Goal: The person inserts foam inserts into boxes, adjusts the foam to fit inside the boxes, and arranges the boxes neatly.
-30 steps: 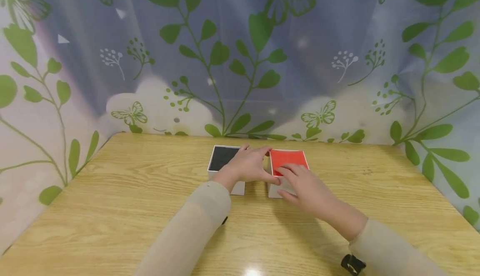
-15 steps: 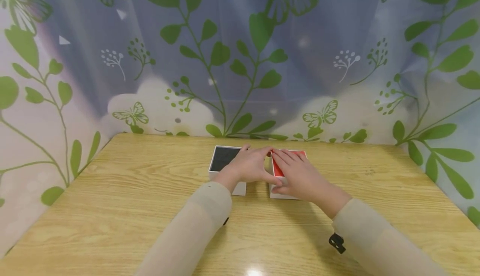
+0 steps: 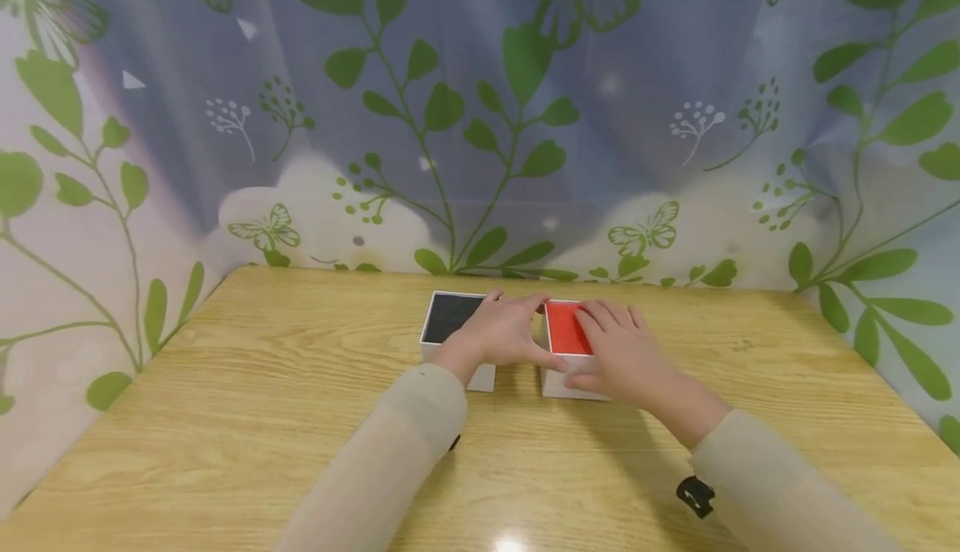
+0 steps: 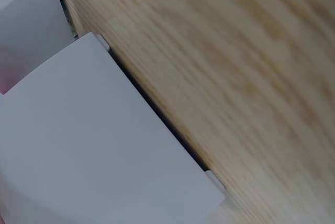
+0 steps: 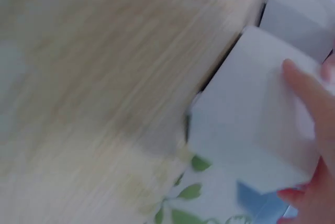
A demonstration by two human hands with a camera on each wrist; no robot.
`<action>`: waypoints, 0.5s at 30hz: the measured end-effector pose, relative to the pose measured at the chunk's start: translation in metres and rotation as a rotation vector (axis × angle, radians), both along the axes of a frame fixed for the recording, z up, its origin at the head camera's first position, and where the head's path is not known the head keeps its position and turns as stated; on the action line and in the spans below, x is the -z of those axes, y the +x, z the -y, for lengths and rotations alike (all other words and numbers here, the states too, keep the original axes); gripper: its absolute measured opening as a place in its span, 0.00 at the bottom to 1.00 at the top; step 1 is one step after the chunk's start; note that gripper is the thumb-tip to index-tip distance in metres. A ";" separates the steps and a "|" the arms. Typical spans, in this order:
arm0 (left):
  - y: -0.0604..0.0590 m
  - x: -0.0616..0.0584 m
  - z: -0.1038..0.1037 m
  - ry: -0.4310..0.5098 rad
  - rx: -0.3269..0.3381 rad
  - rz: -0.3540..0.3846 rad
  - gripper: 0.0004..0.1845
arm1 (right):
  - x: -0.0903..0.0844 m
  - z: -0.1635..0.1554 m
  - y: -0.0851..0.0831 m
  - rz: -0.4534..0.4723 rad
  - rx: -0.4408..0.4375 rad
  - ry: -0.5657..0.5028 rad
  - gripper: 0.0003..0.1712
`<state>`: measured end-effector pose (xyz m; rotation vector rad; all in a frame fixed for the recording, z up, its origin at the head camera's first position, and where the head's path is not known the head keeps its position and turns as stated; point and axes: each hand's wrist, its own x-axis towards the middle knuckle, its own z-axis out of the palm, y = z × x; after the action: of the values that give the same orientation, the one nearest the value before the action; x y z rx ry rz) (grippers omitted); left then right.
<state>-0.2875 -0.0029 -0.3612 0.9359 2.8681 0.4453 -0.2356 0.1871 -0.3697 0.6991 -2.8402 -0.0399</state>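
Two white boxes stand side by side on the wooden table (image 3: 225, 419). The black-topped box (image 3: 446, 318) is on the left, the red-topped box (image 3: 564, 328) on the right. My left hand (image 3: 498, 331) rests flat on the right half of the black top, its thumb reaching across to the red box. My right hand (image 3: 618, 352) lies over the red top, fingers spread toward the far edge and thumb against the front wall. The right wrist view shows a finger (image 5: 306, 85) on that box's white wall (image 5: 251, 109). The left wrist view shows only a white box wall (image 4: 94, 145).
A curtain printed with green leaves and butterflies (image 3: 480, 118) closes in the table at the back and on both sides. Bare wood lies around the boxes and toward the near edge. A black strap (image 3: 696, 495) sits at my right wrist.
My right hand slid from the near left corner of the red box up across its top, then toward its right side. My left hand stayed on the black-topped box.
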 end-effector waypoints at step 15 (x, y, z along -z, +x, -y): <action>0.000 0.001 -0.003 -0.005 -0.017 -0.001 0.57 | 0.003 -0.025 0.003 0.052 0.037 -0.075 0.52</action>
<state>-0.2872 0.0002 -0.3624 0.9117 2.8792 0.4395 -0.2327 0.2119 -0.3727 0.6412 -2.8873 0.0794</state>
